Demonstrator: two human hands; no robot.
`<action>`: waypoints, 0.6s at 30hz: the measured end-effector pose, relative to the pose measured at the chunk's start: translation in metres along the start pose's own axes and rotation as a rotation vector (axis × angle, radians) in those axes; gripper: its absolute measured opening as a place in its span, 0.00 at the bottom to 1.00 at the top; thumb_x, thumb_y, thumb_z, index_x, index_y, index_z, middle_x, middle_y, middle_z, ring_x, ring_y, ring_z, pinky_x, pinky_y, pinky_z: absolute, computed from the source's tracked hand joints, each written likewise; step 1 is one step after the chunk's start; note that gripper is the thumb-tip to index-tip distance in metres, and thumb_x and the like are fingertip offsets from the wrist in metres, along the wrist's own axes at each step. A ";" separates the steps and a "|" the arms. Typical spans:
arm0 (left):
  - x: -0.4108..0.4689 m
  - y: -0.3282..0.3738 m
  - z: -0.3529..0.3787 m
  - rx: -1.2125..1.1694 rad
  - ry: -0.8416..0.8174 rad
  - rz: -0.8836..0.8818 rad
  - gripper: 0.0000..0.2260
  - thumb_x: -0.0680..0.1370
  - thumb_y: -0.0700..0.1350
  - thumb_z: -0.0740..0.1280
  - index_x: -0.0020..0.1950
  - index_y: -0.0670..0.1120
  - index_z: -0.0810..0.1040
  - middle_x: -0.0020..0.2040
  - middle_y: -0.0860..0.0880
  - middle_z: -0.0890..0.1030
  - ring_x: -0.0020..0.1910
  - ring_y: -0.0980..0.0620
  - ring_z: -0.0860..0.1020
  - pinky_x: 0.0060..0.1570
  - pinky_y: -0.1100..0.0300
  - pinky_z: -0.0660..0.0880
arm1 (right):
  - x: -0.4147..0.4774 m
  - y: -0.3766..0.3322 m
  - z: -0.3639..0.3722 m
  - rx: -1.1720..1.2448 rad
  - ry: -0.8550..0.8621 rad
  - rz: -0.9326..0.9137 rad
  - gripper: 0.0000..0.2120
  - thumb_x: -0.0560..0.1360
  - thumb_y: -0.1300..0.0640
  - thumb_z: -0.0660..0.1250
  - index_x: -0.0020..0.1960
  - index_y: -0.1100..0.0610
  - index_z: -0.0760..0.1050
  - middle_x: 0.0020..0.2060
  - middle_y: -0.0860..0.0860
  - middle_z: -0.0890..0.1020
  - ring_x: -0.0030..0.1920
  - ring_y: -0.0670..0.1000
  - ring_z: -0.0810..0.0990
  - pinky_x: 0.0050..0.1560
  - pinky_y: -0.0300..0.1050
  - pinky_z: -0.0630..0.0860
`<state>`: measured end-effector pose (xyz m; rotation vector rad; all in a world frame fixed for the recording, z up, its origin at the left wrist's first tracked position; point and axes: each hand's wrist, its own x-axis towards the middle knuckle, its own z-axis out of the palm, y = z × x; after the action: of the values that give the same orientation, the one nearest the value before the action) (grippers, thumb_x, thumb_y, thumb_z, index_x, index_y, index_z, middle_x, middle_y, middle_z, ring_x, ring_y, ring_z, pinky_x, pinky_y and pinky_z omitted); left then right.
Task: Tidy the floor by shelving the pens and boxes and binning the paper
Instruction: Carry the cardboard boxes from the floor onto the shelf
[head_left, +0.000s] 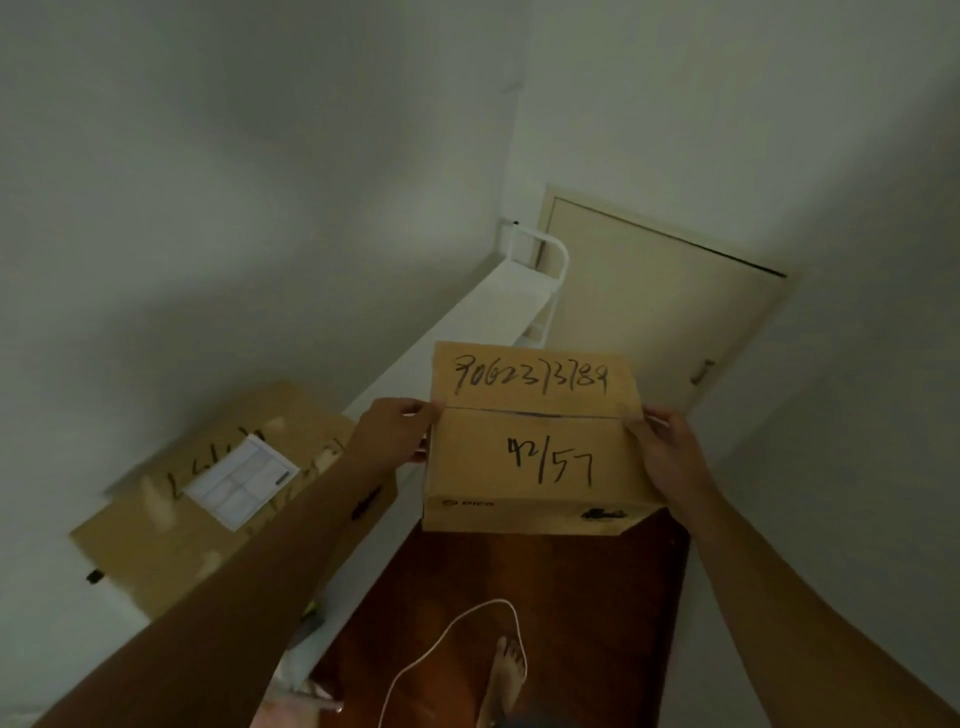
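Note:
I hold a brown cardboard box (535, 441) with handwritten numbers on its top, raised above the floor at the centre of the head view. My left hand (392, 434) grips its left edge and my right hand (667, 449) grips its right edge. A larger cardboard box (171, 519) with a white label lies on the white shelf (467, 332) to the left, partly hidden by my left forearm.
The white shelf top runs along the left wall to a rounded rail end (540, 260). A cream door (654, 322) stands beyond it. Below are the dark red-brown floor (597, 597), a white cable (467, 639) and my bare foot (506, 675).

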<state>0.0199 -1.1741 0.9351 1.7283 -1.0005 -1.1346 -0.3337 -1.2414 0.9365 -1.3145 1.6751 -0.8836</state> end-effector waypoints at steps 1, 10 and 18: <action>0.012 0.003 -0.001 0.008 0.013 -0.015 0.19 0.85 0.54 0.69 0.65 0.40 0.85 0.53 0.43 0.88 0.48 0.44 0.89 0.50 0.48 0.87 | 0.020 -0.005 0.006 0.008 -0.024 -0.004 0.18 0.83 0.45 0.68 0.69 0.50 0.73 0.65 0.47 0.79 0.62 0.51 0.79 0.54 0.49 0.73; 0.108 0.012 -0.007 0.012 0.190 -0.162 0.19 0.87 0.52 0.65 0.66 0.37 0.82 0.57 0.40 0.85 0.51 0.44 0.85 0.47 0.51 0.84 | 0.178 -0.067 0.065 -0.071 -0.336 -0.044 0.18 0.82 0.48 0.68 0.71 0.44 0.73 0.64 0.47 0.78 0.57 0.50 0.79 0.49 0.49 0.77; 0.155 -0.013 -0.014 -0.061 0.349 -0.283 0.25 0.86 0.55 0.65 0.79 0.43 0.73 0.57 0.44 0.82 0.47 0.45 0.86 0.50 0.46 0.86 | 0.273 -0.095 0.141 -0.259 -0.540 -0.141 0.26 0.83 0.47 0.67 0.80 0.44 0.68 0.73 0.50 0.73 0.64 0.54 0.78 0.55 0.51 0.75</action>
<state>0.0789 -1.3082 0.8812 1.9748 -0.5158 -0.9747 -0.2023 -1.5335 0.9131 -1.6826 1.3056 -0.3401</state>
